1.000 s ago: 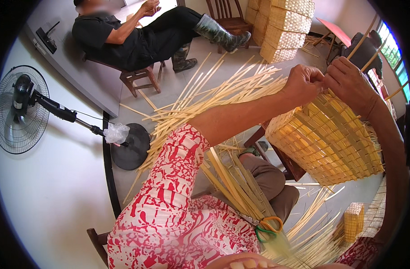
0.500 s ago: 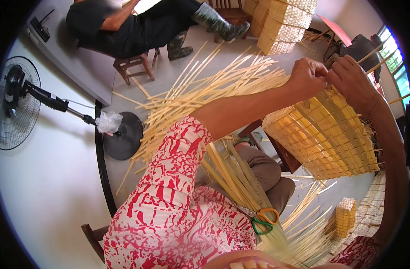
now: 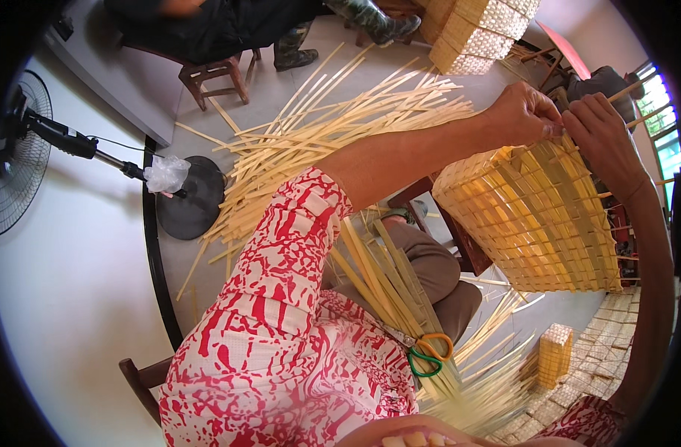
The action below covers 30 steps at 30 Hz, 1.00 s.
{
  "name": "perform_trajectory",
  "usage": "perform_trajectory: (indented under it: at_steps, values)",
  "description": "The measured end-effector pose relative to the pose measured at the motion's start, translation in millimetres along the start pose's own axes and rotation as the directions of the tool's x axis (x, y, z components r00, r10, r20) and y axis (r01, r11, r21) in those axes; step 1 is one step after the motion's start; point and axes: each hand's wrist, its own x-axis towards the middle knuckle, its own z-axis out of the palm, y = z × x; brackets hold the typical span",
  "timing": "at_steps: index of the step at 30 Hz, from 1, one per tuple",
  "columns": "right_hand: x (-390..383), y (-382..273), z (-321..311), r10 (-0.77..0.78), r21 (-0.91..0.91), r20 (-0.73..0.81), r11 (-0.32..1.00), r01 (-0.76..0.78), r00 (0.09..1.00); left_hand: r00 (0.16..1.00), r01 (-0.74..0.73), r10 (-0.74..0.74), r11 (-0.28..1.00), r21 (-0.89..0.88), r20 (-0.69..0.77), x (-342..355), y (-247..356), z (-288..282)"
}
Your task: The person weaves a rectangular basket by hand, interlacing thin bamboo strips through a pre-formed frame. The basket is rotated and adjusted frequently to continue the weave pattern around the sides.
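Observation:
A woven basket (image 3: 530, 223) of yellow bamboo strips lies tilted in front of me, its upper edge under my hands. At that edge, my left hand (image 3: 525, 115) is closed in a pinch on a bamboo strip. Right beside it, my right hand (image 3: 601, 141) has its fingers bent over the same edge, closed on the strips there; its fingertips are partly hidden. Loose strip ends stick out past my right wrist. Across my lap rests a bundle of flat bamboo strips (image 3: 389, 279), with scissors (image 3: 433, 346) with orange and green handles on it.
A big heap of loose strips (image 3: 310, 141) covers the floor ahead. On the left stands a fan (image 3: 64, 134) on a round base. Another person sits on a wooden stool (image 3: 217, 78) at far left. Finished woven boxes (image 3: 482, 33) stand at the back; a small one (image 3: 554, 357) is lower right.
My view has shifted slightly, so the fan and the seated person sit nearer the picture's edge. Both hands stay at the basket's upper edge, with little change in their grip.

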Motion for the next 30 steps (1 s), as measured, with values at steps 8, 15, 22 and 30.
perform_trajectory:
  at_steps: [8, 15, 22, 30]
  values:
    - [0, 5, 5, -0.031, 0.083, 0.008, 0.996, 0.03, 0.999, 0.999, 0.007, -0.007, 1.0, -0.005, -0.039, -1, -5, 2]
    - [8, 5, 6, 0.005, 0.113, 0.081, 0.993, -0.014, 0.997, 0.987, -0.025, 0.041, 0.995, 0.1, -0.156, -1, -6, 5]
    - [6, 1, 6, 0.078, 0.08, 0.186, 0.992, -0.094, 0.979, 0.945, -0.072, 0.131, 0.977, 0.2, -0.3, 0, -8, 22]
    - [5, -41, 42, 0.466, 0.067, 0.039, 0.882, -0.467, 0.884, 0.891, -0.062, 0.056, 0.998, 0.001, -0.451, 15, -37, 48]
